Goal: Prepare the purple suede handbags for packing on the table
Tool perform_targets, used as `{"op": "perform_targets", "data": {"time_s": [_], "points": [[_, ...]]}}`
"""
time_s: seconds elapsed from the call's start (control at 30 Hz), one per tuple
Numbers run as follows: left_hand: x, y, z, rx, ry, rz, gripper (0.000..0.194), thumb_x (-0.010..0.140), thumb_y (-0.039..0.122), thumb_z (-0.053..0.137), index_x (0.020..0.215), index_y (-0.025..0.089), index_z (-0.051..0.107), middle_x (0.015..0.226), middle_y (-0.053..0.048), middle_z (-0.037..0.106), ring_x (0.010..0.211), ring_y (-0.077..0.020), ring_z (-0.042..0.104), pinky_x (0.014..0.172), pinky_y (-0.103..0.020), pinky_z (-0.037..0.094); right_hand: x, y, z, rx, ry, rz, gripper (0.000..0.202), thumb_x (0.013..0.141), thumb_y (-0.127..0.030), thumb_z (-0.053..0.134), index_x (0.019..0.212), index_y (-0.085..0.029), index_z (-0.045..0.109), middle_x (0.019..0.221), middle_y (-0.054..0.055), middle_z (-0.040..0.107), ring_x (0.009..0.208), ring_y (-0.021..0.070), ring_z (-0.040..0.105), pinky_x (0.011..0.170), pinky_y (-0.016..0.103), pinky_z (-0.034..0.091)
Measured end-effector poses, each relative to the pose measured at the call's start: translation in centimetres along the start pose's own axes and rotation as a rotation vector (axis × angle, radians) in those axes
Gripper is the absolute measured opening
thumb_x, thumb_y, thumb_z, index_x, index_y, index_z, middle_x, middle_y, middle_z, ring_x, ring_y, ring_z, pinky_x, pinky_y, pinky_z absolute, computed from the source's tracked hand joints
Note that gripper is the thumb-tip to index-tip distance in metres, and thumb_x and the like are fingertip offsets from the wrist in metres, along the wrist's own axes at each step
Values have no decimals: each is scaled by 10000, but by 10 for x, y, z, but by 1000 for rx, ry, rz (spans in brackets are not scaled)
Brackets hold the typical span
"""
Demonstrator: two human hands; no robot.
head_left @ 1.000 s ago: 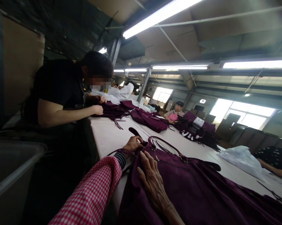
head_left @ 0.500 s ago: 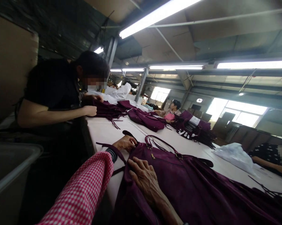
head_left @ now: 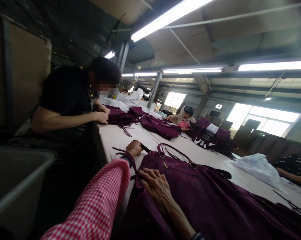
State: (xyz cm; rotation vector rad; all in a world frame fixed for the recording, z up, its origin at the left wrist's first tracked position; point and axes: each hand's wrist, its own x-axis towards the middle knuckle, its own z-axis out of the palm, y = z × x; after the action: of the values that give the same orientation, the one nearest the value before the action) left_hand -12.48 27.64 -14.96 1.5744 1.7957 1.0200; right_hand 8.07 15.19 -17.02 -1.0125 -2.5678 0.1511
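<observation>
A purple handbag [head_left: 190,193] lies on the white table before me, its looped handles [head_left: 175,150] toward the far side and a small gold zipper pull [head_left: 166,165] on its front. At the bag's upper left corner, my left hand [head_left: 134,148] is closed around a dark strap tab [head_left: 144,147] that sticks out from the top edge. Flat on the bag's left part rests my right hand [head_left: 157,186], fingers stretched out over the material. Thin purple cords [head_left: 122,151] hang near my left wrist.
On the left a co-worker [head_left: 65,100] leans over purple bags [head_left: 117,115]. Stacked bags [head_left: 213,135] and a clear plastic bag [head_left: 259,168] occupy the far side. A plastic bin [head_left: 22,180] stands at lower left. Two more people sit farther off.
My left hand has shifted slightly and its fingers have closed into a fist around the strap tab, pulling it outward. My right hand stays on the bag. The view has shifted a little.
</observation>
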Motion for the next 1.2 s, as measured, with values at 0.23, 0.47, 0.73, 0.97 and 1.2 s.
{"op": "perform_targets", "data": {"time_s": [0.23, 0.47, 0.73, 0.97, 1.2], "points": [[-41, 30, -1, 145, -65, 420, 128, 872, 273, 661, 911, 210, 766, 927, -24, 766, 963, -207, 693, 912, -279, 484, 0, 0, 0, 11, 23, -9, 383, 1051, -368, 442, 1416, -417, 548, 1433, -23, 601, 1233, 242, 537, 954, 431, 428], [-63, -10, 25, 222, -282, 535, 444, 927, 273, 595, 1368, 224, 612, 1548, -86, 488, 1452, -266, 411, 1222, -379, 221, 0, 11, 2, 67, -29, 14, 391, 1054, -426, 367, 1357, -385, 610, 1407, -3, 617, 1279, 262, 510, 1010, 475, 428], [-60, -3, 18, 217, -236, 451, 412, 901, 329, 628, 1307, 268, 655, 1478, -73, 570, 1358, -317, 511, 1164, -477, 323, -20, 29, 2, 308, -29, 45, 510, 1025, -499, 320, 1449, -335, 552, 1370, 54, 634, 1284, 281, 556, 1086, 481, 446], [-133, 7, -30, 73, -78, 509, 155, 854, 217, 623, 916, 167, 756, 952, -72, 753, 970, -238, 684, 863, -308, 476, -19, 25, 0, 436, 21, 101, 576, 954, -594, 427, 1409, -289, 604, 1352, 82, 647, 1276, 310, 576, 1116, 471, 441], [-200, -1, -39, 92, -121, 678, 129, 761, 74, 666, 771, 190, 720, 860, -6, 717, 826, -162, 649, 768, -248, 458, -20, 16, -9, 513, -36, 136, 617, 957, -615, 464, 1454, -261, 556, 1413, 84, 618, 1340, 307, 534, 1157, 451, 400]]}}
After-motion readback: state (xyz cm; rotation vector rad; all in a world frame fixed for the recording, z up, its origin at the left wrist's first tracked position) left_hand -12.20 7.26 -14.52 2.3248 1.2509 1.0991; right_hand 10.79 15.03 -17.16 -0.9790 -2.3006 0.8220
